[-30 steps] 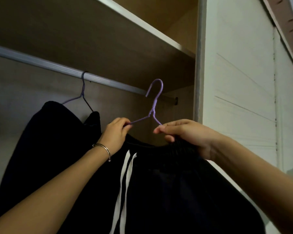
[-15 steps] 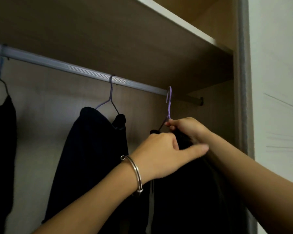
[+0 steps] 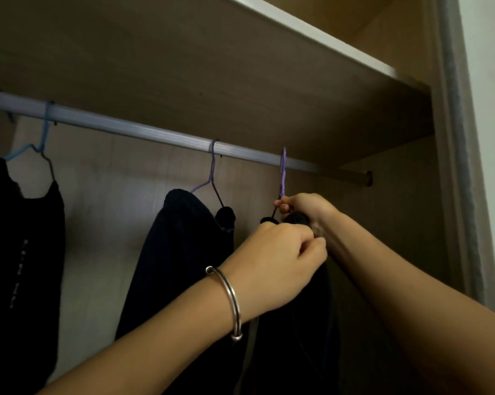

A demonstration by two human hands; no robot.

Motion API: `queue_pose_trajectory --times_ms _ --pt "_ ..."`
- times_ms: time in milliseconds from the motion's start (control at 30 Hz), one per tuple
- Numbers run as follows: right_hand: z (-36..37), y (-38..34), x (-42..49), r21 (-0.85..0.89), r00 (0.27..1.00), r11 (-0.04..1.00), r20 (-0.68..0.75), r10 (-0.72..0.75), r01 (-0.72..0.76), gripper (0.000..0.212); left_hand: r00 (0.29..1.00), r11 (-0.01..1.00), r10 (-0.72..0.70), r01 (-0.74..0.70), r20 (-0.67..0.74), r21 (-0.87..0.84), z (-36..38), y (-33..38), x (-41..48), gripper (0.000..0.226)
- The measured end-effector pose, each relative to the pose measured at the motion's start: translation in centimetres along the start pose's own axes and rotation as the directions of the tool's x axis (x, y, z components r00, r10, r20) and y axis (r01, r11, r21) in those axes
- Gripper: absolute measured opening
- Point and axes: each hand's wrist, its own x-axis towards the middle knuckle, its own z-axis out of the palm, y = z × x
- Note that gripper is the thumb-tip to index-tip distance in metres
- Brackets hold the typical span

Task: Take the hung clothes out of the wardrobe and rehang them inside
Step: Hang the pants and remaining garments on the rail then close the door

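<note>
wardrobe rail (image 3: 126, 129) bears purple hanger (image 3: 282, 172); right hand (image 3: 306, 208) grip just beneath hook.

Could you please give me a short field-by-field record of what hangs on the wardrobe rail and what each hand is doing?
Rail: metal rail under a wooden shelf
Left: blue hanger carrying a printed dark garment
Middle: middle purple hanger with a dark garment draped over it
Right: right purple hanger, hook over the rail, black garment below
Right hand: right hand pinches the right purple hanger's neck
Left hand: left hand, bracelet on wrist, fingers curled at the black garment's top; grip hidden
</note>
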Motion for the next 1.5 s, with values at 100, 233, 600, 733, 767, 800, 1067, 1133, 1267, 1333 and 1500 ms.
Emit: queue_pose_trajectory --times_ms 100,233,600,733,767,800,1067,1133,1267,1333,1500 --pt "-0.3 -0.6 1.9 -0.041 1.0 0.999 -0.011 -0.022 0.021 0.035 0.998 0.983 -0.049 0.057 -0.05 0.176 -1.8 -0.9 0.6 0.035" --pt "-0.3 -3.2 3.1 0.024 0.998 0.998 0.04 -0.053 0.052 0.033 0.898 0.763 -0.005 0.287 -0.439 0.579 -6.3 -4.0 2.9 0.029" --pt "0.5 -4.0 8.6 -0.268 0.976 0.941 0.133 -0.174 0.204 0.038 0.691 0.693 -0.71 0.653 -0.135 -0.304 -9.9 -11.0 6.7 0.024" --pt "1.1 -2.5 9.5 -0.325 0.984 0.932 0.126 -0.125 0.16 0.031 0.702 0.622 -0.708 0.569 -0.076 -0.538 -8.3 -10.9 7.2 0.01" --pt "1.0 -1.9 9.5 -0.303 0.987 0.944 0.13 -0.095 0.131 0.026 0.71 0.626 -0.7 0.555 -0.08 -0.547 -7.9 -10.9 7.4 0.011" --pt "0.9 -1.3 9.5 -0.265 0.988 0.96 0.144 -0.053 0.09 0.025 0.717 0.632 -0.691 0.541 -0.088 -0.555 -7.4 -10.7 7.6 0.014" --pt "-1.7 -1.8 7.7 -0.215 0.989 0.976 0.15 -0.015 0.047 0.023 0.752 0.719 -0.611 0.398 -0.246 -0.57 -4.1 -9.7 9.4 0.028" --pt "-3.1 -1.9 5.8 -0.458 0.995 0.887 0.1 -0.007 0.052 0.037 0.759 0.72 -0.602 0.382 -0.248 -0.579 -3.4 -9.6 9.9 0.026" --pt "-3.2 -2.1 2.7 -0.778 0.991 0.622 0.133 0.022 0.09 0.036 0.772 0.773 -0.573 0.396 -0.277 -0.495 -1.9 -9.2 11.3 0.009" --pt "-2.9 -2.5 3.0 -0.845 0.989 0.515 0.096 -0.115 0.142 0.035 0.777 0.796 -0.561 0.409 -0.288 -0.447 -1.3 -9.4 12.2 0.016" --pt "-5.1 -2.2 5.0 -0.848 0.98 0.522 -0.015 -0.197 0.092 0.034 0.788 0.814 -0.542 0.404 -0.294 -0.417 0.6 -8.4 14.0 0.017"
